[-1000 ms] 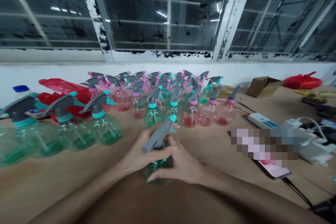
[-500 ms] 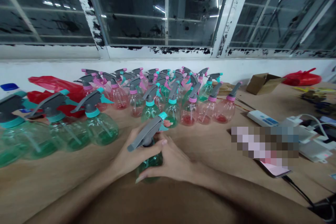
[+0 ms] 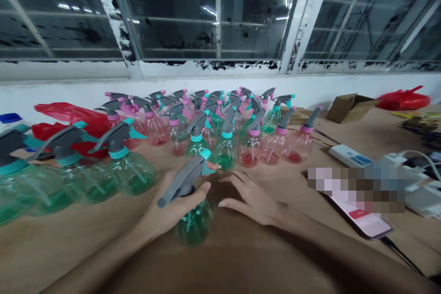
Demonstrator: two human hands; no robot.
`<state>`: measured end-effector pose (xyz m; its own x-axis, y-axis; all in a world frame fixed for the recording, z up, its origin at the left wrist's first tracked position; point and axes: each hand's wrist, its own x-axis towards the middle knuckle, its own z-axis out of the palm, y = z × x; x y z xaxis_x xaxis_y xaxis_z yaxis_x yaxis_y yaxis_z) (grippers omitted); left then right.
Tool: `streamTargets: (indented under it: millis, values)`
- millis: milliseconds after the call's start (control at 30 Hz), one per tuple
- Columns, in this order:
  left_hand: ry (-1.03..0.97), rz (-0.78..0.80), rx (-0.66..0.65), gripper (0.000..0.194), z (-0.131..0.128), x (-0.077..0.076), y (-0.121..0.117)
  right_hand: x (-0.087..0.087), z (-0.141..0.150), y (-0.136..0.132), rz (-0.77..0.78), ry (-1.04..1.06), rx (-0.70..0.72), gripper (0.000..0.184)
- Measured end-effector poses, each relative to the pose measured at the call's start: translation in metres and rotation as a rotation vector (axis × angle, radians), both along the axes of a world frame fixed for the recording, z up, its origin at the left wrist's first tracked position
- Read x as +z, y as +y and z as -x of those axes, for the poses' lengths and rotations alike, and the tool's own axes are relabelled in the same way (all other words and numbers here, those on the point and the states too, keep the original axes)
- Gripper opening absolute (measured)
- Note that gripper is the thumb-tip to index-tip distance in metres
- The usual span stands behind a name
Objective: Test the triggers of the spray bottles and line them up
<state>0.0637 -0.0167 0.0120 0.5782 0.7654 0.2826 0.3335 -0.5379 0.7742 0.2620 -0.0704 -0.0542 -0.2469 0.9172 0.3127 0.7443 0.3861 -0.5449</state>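
Observation:
A green see-through spray bottle (image 3: 195, 225) with a grey trigger head and turquoise nozzle is held near the table's front. My left hand (image 3: 174, 206) wraps round its neck, thumb over the front; the other fingers are partly hidden behind it. Just to the right, my right hand (image 3: 253, 197) is apart from the bottle, its fingers spread and curved with nothing in them. Beyond both hands stand green bottles, one of them a green spray bottle (image 3: 225, 154), and pink ones such as a pink-collared spray bottle (image 3: 250, 151).
Several green spray bottles (image 3: 132, 174) line the left side, before a red plastic bag (image 3: 74, 117). At right lie a phone (image 3: 372, 223) with a cable, a white device (image 3: 349, 156), white adapters (image 3: 427, 193) and an open cardboard box (image 3: 351, 108). A windowed wall closes the back.
My right hand has let go of the spray bottle and moved right, its fingers opening. My left hand still holds the bottle, which has shifted slightly left.

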Motion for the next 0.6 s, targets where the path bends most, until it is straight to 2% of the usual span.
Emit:
streamTargets:
  millis: [133,267,433,533,600]
  values:
    - [0.020,0.004,0.024,0.030,-0.001,0.000,0.000,-0.018,-0.013,-0.003,-0.015,-0.029,-0.023,0.047]
    - [0.003,0.030,0.098,0.024,0.001,-0.001,0.004,-0.033,-0.029,-0.005,-0.016,-0.097,0.012,0.053]
    - [0.004,0.032,0.157,0.021,0.003,-0.001,0.009,-0.041,-0.048,-0.006,-0.014,-0.133,0.008,0.054]
    - [0.016,0.052,0.196,0.023,0.003,-0.003,0.011,-0.044,-0.048,-0.004,-0.020,-0.122,0.020,0.057]
    - [0.018,0.051,0.185,0.025,0.003,-0.003,0.012,-0.044,-0.044,-0.002,-0.008,-0.111,0.063,0.065]
